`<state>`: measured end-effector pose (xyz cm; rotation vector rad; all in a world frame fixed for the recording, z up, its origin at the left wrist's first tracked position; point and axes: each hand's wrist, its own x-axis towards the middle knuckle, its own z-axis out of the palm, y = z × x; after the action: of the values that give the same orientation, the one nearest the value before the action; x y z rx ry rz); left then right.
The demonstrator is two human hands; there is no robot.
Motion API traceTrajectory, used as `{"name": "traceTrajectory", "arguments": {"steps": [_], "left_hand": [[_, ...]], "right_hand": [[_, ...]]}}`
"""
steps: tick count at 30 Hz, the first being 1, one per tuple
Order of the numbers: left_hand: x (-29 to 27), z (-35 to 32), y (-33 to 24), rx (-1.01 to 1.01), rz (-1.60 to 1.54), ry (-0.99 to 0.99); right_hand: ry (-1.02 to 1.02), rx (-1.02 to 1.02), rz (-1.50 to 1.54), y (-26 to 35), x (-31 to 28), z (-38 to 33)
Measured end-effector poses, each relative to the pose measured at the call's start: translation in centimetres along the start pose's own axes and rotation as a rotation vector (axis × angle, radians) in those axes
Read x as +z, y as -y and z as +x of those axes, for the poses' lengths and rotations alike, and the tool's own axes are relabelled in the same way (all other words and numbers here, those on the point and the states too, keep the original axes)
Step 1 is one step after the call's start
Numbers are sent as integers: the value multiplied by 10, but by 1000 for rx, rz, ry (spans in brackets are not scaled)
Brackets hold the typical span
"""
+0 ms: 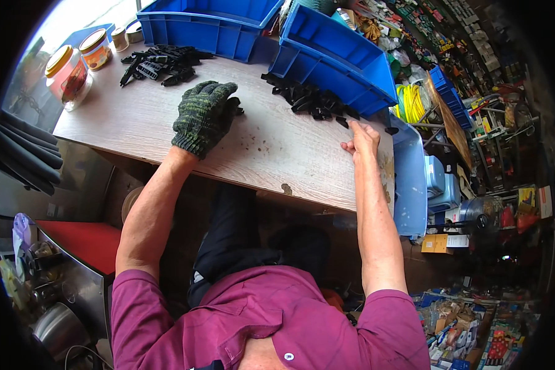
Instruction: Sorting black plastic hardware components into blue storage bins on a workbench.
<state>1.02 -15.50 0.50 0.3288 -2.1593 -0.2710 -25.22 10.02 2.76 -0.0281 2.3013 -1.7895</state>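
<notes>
My left hand (205,120) wears a dark green and black knitted glove and is over the middle of the table, fingers curled. A small black plastic part (239,111) sticks out past its fingertips; most of it is hidden by the glove. My bare right hand (365,139) is at the table's right side, fingers drawn in. Its index fingertip is beside the near end of a heap of small black plastic pieces (311,102); whether something is inside the fingers cannot be made out. Toward the back left lies a pile of longer, slotted black plastic parts (160,63).
Two blue crates, one at the back (200,34) and one at the right (336,68), stand along the table (277,157). Lidded jars (71,77) are at its left end. Below the right edge is a light blue tub (410,185); crowded shelves lie beyond.
</notes>
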Motion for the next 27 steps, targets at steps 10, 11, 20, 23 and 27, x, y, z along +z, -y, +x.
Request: {"name": "traceTrajectory", "arguments": {"steps": [10, 11, 20, 23, 27], "left_hand": [[1, 3, 3, -53, 52, 48], [-1, 3, 2, -58, 44, 44], [1, -30, -98, -87, -201, 51], [19, -35, -118, -185, -289, 154], [21, -35, -132, -237, -273, 190]], "right_hand": [[25, -239, -552, 7, 12, 7], [14, -230, -566, 8, 12, 5], [213, 104, 174, 5, 27, -92], [401, -8, 262, 0, 47, -134], [429, -89, 382, -23, 58, -141]]}}
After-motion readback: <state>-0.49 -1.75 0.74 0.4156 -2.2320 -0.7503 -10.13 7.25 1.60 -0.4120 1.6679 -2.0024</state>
